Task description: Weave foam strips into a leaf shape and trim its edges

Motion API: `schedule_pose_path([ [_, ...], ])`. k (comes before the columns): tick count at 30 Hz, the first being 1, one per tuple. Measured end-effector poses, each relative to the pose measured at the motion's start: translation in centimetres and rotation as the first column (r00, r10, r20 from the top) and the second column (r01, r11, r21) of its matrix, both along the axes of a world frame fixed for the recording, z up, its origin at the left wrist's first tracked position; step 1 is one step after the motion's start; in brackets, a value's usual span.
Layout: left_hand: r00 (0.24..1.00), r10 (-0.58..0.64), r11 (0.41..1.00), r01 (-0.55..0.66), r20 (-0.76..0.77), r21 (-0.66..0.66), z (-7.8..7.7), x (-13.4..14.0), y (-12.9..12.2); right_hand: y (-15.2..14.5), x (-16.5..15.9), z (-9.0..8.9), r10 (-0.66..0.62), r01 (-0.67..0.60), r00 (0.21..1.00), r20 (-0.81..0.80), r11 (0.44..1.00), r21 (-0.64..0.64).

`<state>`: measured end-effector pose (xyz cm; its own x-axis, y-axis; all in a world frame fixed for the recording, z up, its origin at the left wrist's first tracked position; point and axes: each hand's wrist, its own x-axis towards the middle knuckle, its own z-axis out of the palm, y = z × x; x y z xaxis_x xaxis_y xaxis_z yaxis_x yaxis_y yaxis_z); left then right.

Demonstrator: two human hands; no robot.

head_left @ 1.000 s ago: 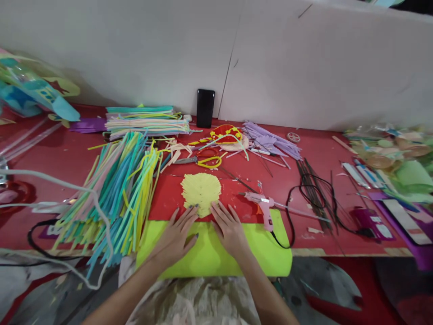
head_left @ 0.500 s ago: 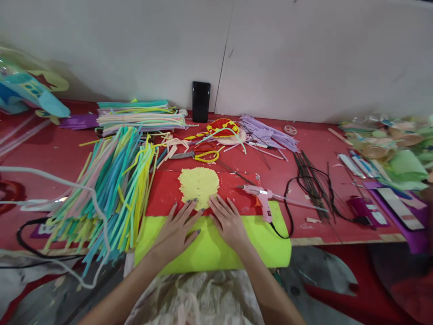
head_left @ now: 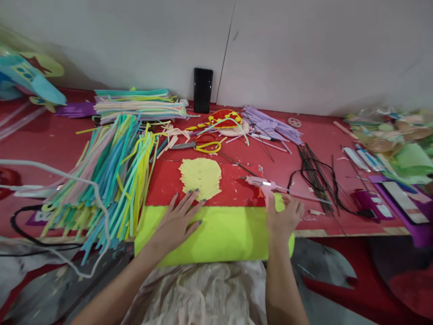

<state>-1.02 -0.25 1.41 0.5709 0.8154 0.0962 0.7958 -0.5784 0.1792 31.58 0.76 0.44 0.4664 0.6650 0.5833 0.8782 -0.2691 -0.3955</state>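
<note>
Red worktop (head_left: 321, 131) meets pale wall (head_left: 304, 54) at far side; black phone (head_left: 203, 90) leans there. Left hand (head_left: 177, 221), fingers spread, touches yellow piece (head_left: 201, 176); right hand (head_left: 283, 215) at pink glue gun (head_left: 259, 181), finger grip unclear.

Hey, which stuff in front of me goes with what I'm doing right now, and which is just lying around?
Likely in use:
- yellow leaf-shaped piece, at the left hand
- red sheet, under that piece
- glue gun, at the right hand; grip unclear

Apparently just lying around:
- phone, propped upright
- scissors
- purple strips
</note>
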Motion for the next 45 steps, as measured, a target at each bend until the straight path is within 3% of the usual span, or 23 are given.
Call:
schedule_pose_path([
  [4,1.000,0.004,1.000,-0.004,-0.004,-0.014,0.0,0.0,0.0,0.5,0.9,-1.0,0.017,-0.017,1.000,-0.006,0.987,-0.157],
  [10,0.993,0.063,0.997,-0.067,0.099,0.037,0.5,0.4,0.7,1.6,0.1,-1.1,0.041,-0.048,0.999,-0.036,0.975,-0.218],
  [15,0.969,0.101,0.988,-0.124,0.226,0.090,1.2,1.0,1.8,1.7,0.3,-1.3,0.037,-0.049,0.997,-0.062,0.979,-0.198],
  [21,0.968,0.056,0.994,-0.077,0.246,0.076,0.4,2.0,2.8,0.5,-0.4,-0.7,0.037,-0.044,0.991,-0.126,0.998,-0.055],
  [25,0.963,0.026,0.991,-0.061,0.267,0.122,0.0,2.3,2.9,-0.5,-1.5,0.1,0.028,-0.051,0.968,-0.250,0.995,-0.088],
  [30,0.954,-0.034,0.991,-0.006,0.297,0.131,-0.2,1.6,2.5,-1.3,-3.6,0.6,0.152,-0.215,0.910,-0.386,0.968,-0.126],
  [34,0.949,-0.017,0.995,-0.014,0.316,0.095,-0.4,1.3,2.3,-1.4,-5.6,0.6,0.143,-0.270,0.861,-0.488,0.942,-0.200],
  [45,0.938,-0.051,0.994,0.015,0.342,0.108,-0.6,1.0,1.9,-1.7,-6.7,0.1,0.187,-0.289,0.879,-0.438,0.940,-0.179],
])
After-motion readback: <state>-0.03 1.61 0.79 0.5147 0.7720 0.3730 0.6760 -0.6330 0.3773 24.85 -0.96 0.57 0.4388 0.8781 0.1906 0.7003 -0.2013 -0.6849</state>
